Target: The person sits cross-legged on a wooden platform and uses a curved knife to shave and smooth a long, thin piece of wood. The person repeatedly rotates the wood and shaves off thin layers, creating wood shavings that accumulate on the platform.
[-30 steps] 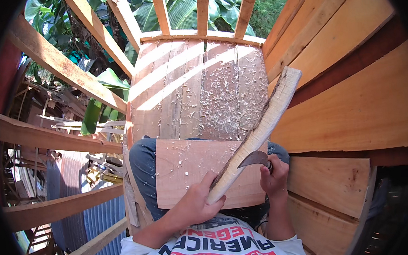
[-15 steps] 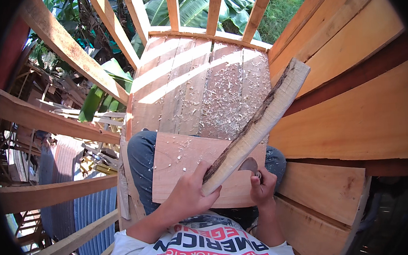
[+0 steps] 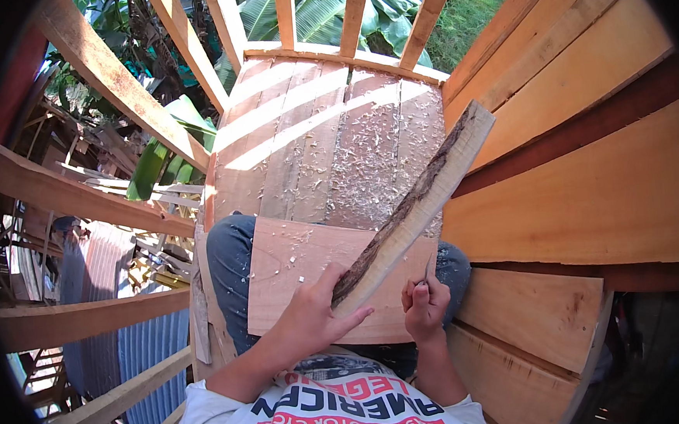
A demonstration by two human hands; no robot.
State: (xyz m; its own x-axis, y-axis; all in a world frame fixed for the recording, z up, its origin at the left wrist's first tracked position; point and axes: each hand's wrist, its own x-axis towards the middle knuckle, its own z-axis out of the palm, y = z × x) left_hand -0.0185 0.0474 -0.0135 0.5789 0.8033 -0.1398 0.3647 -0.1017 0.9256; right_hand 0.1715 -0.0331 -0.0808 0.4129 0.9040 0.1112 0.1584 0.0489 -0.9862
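My left hand (image 3: 312,313) grips the lower end of a long wooden stick (image 3: 432,192), which slants up and away to the right. Dark, rough bark runs along the stick's left edge, while the other face is pale and smooth. Closer to my right knee, my right hand (image 3: 427,309) is closed on a small knife-like blade (image 3: 428,270), seen almost edge-on; the fingers hide its handle. The blade stands apart from the stick. Across my lap lies a flat wooden board (image 3: 282,293) with a few shavings on it, beneath both hands.
Pale shavings (image 3: 367,148) litter the plank floor (image 3: 257,139) ahead of my knees. Wooden rails (image 3: 90,200) and uprights enclose the left and far sides, with leaves beyond. Wide boards (image 3: 564,198) form the right side. Corrugated sheets (image 3: 155,379) and scrap timber lie below on the left.
The stick has shifted slightly left and tilted, showing more of its bark side. My right hand has moved a little left and turned the blade from its broad face to nearly edge-on.
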